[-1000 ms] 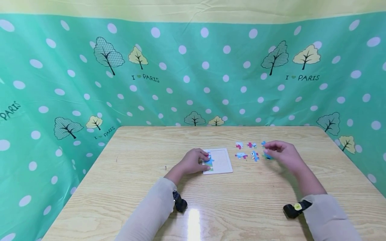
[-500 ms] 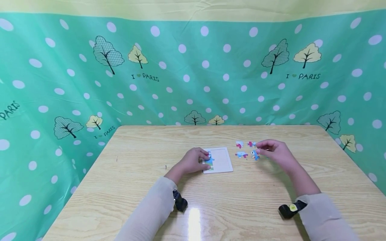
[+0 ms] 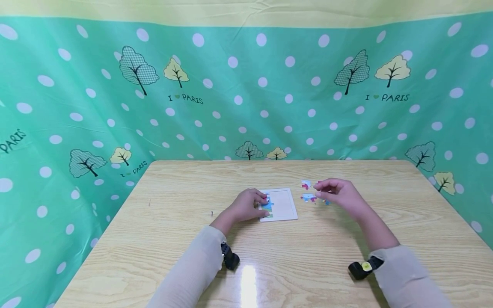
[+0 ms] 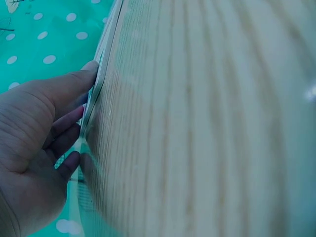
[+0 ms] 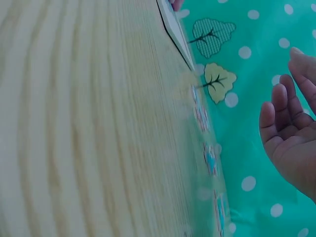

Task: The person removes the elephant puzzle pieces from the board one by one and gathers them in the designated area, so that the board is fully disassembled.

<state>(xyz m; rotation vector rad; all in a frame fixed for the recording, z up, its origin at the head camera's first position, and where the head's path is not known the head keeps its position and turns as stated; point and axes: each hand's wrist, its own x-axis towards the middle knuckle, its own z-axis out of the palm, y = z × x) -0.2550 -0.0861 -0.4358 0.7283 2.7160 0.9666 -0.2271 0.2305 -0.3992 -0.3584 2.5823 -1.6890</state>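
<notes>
My left hand (image 3: 246,205) rests on the left side of a white puzzle board (image 3: 285,206). Its fingertips and thumb touch the colourful joined puzzle pieces (image 3: 266,206) there, which the hand partly covers. In the left wrist view, the thumb lies over the edge of the board (image 4: 101,61). My right hand (image 3: 340,194) hovers above loose puzzle pieces right of the board, fingers loosely bent, with nothing visible between them. A white-and-red piece (image 3: 306,184) and a blue-and-white piece (image 3: 308,197) lie beyond its fingertips; the hand hides others.
Loose pieces (image 5: 211,159) line the table in the right wrist view. A tiny dark object (image 3: 212,213) lies on the wooden table (image 3: 185,192) left of the board. Behind hangs a green dotted cloth (image 3: 215,85).
My right hand has moved left across the loose pieces, from the rightmost ones toward the board, covering different pieces. My left hand and the board stay in place.
</notes>
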